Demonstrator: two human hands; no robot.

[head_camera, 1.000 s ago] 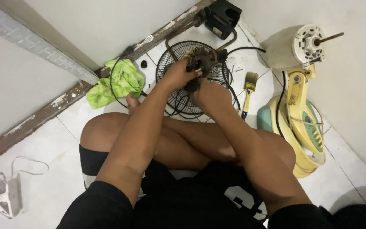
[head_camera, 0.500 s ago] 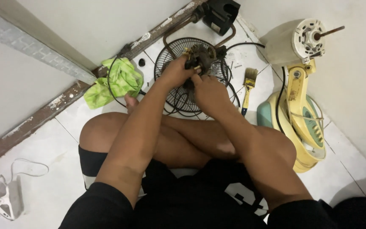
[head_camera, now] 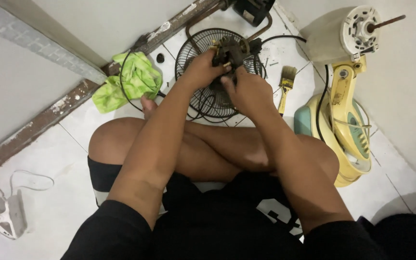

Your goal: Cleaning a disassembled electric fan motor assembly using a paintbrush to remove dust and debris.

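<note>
White tiled floor fills the frame, bounded by a worn wooden threshold strip running from left edge to top centre. At right stands a pale yellow plastic fan pedestal topped by a cream motor housing with bare shaft. At top centre lies a round black wire fan guard, with a crumpled green cloth to its left and a small yellow-handled paintbrush to its right. Above the guard I hold a small dark, grimy motor part: my left hand clasps its left side, my right hand, since half a second ago, has crept up so its fingertips pinch the lower edge.
</note>
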